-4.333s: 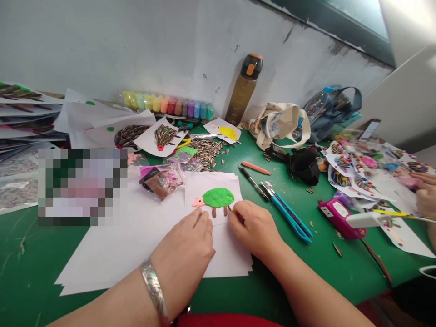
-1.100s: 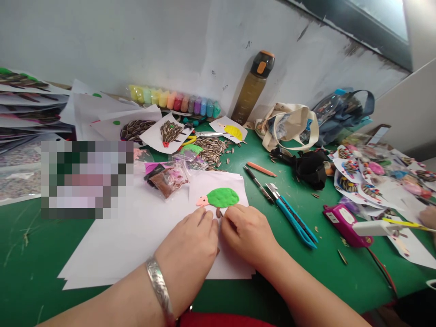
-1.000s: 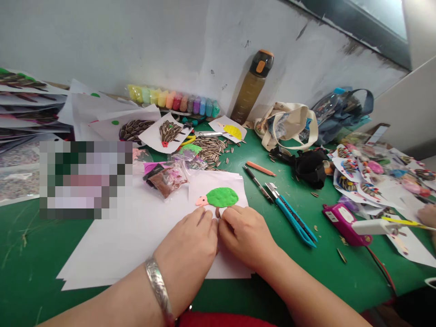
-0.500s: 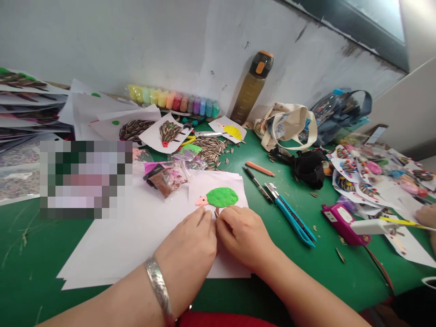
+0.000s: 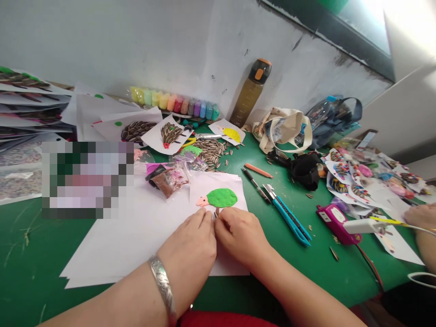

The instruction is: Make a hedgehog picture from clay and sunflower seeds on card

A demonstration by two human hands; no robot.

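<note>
My left hand (image 5: pixel 190 236), with a silver bangle at its wrist, rests on the white paper (image 5: pixel 129 250), fingers closed and bent downward. Against it lies my right hand (image 5: pixel 241 234), its thumb and fingers pinched together. At the fingertips, just under the clay hedgehog, a small brown piece (image 5: pixel 217 211) shows; its kind is unclear and the fingers hide most of it. The hedgehog has a green clay body (image 5: pixel 222 198) and a pink clay head (image 5: pixel 202 201) with a dark eye. It lies flat on a smaller sheet.
Clay packets (image 5: pixel 170 181) and sunflower seeds (image 5: pixel 213 152) lie beyond the paper. To the right are a pencil (image 5: pixel 259 170), a black pen (image 5: pixel 255 185), a blue cutter (image 5: pixel 288 215) and a magenta device (image 5: pixel 337 225). A bottle (image 5: pixel 250 95) leans by the wall. Another person's hand (image 5: pixel 422 218) is far right.
The view has shifted slightly, moving the things on the right leftward. Both hands stay together below the hedgehog, and less of the brown piece shows.
</note>
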